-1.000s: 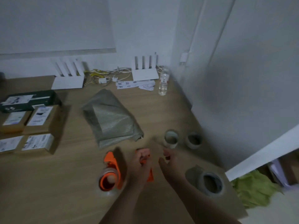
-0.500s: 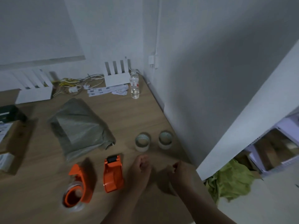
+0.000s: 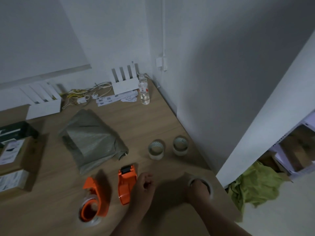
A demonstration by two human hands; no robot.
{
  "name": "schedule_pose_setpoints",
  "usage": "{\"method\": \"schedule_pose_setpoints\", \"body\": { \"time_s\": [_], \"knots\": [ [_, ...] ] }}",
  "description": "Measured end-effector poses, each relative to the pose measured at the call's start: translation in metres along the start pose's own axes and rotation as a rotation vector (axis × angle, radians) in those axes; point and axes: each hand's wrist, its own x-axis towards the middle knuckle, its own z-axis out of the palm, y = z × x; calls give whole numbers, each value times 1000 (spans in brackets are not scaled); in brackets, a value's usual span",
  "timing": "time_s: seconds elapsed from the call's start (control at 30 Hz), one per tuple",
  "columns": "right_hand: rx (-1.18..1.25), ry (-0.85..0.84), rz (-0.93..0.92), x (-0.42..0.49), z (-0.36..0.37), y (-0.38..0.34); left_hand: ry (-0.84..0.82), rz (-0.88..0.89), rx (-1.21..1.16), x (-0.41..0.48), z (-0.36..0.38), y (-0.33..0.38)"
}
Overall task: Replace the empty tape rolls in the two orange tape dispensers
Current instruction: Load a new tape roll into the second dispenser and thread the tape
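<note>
Two orange tape dispensers lie on the wooden table (image 3: 153, 120). The left dispenser (image 3: 95, 196) carries a clear roll around its wheel. The right dispenser (image 3: 127, 183) lies flat, just left of my left hand (image 3: 144, 186), whose fingers are curled with nothing in them. My right hand (image 3: 198, 190) rests on a larger tape roll (image 3: 208, 183) near the table's right edge, fingers hooked into its ring. Two small rolls (image 3: 156, 149) (image 3: 180, 145) stand upright further back.
A grey plastic bag (image 3: 92, 140) lies behind the dispensers. Cardboard boxes (image 3: 15, 155) sit at the left. A water bottle (image 3: 144, 91), two white routers (image 3: 126, 82) and cables are at the back. A wall runs along the table's right side; green cloth (image 3: 254, 184) lies on the floor.
My left hand let go of the right dispenser, which now lies on the table. My right hand moved right onto the larger tape roll. The view swung right.
</note>
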Motion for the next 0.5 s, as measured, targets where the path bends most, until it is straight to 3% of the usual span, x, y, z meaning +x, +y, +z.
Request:
{"method": "schedule_pose_setpoints", "body": {
  "time_s": [0.27, 0.5],
  "knots": [
    [-46, 19, -65, -4, 5, 4, -30, -2, 2, -4, -13, -12],
    [-27, 142, -200, -16, 8, 4, -42, -5, -4, 1, -30, -12]
  ]
}}
